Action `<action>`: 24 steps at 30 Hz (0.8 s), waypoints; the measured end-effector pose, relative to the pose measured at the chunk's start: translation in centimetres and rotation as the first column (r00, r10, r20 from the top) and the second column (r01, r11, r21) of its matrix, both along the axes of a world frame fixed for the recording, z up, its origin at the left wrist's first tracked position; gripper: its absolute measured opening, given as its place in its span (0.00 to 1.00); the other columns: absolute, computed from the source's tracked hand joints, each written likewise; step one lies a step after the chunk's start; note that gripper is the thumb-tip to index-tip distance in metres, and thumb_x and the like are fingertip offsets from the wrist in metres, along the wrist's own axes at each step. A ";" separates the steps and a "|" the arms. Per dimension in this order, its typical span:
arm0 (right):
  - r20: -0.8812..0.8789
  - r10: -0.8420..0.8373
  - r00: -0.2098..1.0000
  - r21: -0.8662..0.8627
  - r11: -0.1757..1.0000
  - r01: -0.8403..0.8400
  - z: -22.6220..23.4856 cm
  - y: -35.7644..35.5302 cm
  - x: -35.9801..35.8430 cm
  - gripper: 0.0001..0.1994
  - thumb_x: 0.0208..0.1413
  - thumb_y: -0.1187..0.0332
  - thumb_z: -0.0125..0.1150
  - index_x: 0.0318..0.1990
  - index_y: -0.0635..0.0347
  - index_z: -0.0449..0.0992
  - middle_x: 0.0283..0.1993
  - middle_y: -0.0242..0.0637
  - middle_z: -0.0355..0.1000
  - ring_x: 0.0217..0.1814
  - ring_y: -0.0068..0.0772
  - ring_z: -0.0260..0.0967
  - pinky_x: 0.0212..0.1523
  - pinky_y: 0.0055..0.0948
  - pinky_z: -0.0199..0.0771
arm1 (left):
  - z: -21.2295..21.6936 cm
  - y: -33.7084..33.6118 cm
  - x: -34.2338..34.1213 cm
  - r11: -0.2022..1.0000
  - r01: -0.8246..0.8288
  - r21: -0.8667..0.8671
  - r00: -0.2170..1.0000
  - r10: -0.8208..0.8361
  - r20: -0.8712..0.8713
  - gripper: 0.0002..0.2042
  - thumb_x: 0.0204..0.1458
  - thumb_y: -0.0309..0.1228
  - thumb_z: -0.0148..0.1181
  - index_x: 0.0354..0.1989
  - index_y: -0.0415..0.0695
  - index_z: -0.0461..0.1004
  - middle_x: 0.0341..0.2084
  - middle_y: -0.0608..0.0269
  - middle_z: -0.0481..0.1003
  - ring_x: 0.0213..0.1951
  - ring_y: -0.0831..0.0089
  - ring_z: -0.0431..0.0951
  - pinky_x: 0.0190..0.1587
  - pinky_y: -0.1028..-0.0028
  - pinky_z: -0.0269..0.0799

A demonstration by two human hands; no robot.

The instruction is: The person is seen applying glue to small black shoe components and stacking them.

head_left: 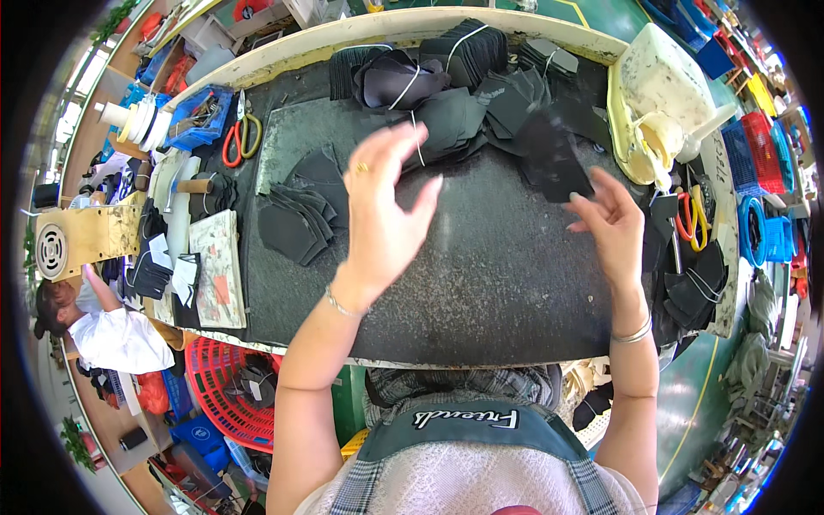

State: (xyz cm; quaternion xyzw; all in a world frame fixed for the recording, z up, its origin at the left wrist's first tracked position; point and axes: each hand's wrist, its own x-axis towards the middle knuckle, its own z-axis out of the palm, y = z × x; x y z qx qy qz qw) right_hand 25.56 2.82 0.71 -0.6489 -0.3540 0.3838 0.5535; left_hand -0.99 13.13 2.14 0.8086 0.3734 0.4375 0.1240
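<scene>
My left hand (382, 206) is raised over the dark worktable (498, 283), fingers spread and holding nothing; a ring shows on one finger. Its fingertips are close to a bundle of black cut pieces (446, 120) tied with a thin white band. My right hand (614, 223) is to the right, its fingertips gripping the lower edge of a small stack of black cut pieces (549, 159) held tilted above the table.
More banded black bundles (472, 47) lie along the far edge. Black pieces are fanned out (296, 215) at the left. Orange-handled scissors (240, 137) and a blue tray (202, 116) sit far left; a cream plastic container (661, 94) and scissors (691, 215) sit right. A red basket (227, 386) and another person (112, 330) are lower left.
</scene>
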 end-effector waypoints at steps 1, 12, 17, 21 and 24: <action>0.002 -0.001 1.000 0.006 1.000 0.001 -0.6 0.1 0.4 0.22 0.55 0.77 0.63 0.57 0.71 0.67 0.45 0.41 0.74 0.41 0.29 0.76 0.36 0.23 0.79 | 0.4 1.4 0.3 0.998 -0.059 0.029 0.998 0.059 0.001 0.29 0.40 0.22 0.71 0.55 0.41 0.70 0.53 0.54 0.72 0.57 0.58 0.70 0.62 0.62 0.63; 0.254 -0.118 0.960 0.188 0.980 0.070 -2.8 0.0 0.2 0.16 0.56 0.80 0.59 0.53 0.64 0.70 0.51 0.34 0.71 0.48 0.20 0.69 0.44 0.19 0.70 | 3.6 19.9 0.6 0.895 -0.213 -0.392 0.614 -0.190 -0.766 0.52 0.26 0.58 0.75 0.67 0.60 0.61 0.71 0.46 0.47 0.71 0.37 0.39 0.67 0.37 0.37; 0.204 -0.102 0.974 0.158 0.985 0.070 -3.6 -0.4 0.6 0.15 0.57 0.80 0.59 0.52 0.63 0.71 0.51 0.34 0.71 0.45 0.20 0.68 0.43 0.19 0.70 | 1.0 16.8 -1.0 0.992 -0.070 -0.101 0.750 -0.015 -0.661 0.37 0.28 0.51 0.77 0.49 0.42 0.79 0.71 0.62 0.52 0.72 0.47 0.40 0.69 0.42 0.34; 0.128 -0.059 0.990 0.150 0.988 0.039 -3.3 -0.2 0.1 0.13 0.57 0.79 0.59 0.51 0.64 0.72 0.48 0.33 0.72 0.42 0.18 0.68 0.40 0.19 0.72 | 0.2 14.2 -2.8 0.995 0.086 0.055 0.932 -0.061 -0.358 0.20 0.34 0.37 0.78 0.39 0.51 0.82 0.57 0.70 0.73 0.71 0.63 0.52 0.70 0.50 0.34; 0.171 -0.053 0.984 0.135 0.990 0.030 -3.7 -0.8 0.6 0.13 0.58 0.80 0.58 0.50 0.64 0.72 0.47 0.31 0.72 0.42 0.16 0.68 0.40 0.18 0.73 | 0.5 13.3 -4.1 0.954 0.076 -0.289 0.994 -0.050 0.098 0.17 0.45 0.29 0.72 0.45 0.44 0.79 0.47 0.60 0.79 0.54 0.69 0.75 0.63 0.63 0.59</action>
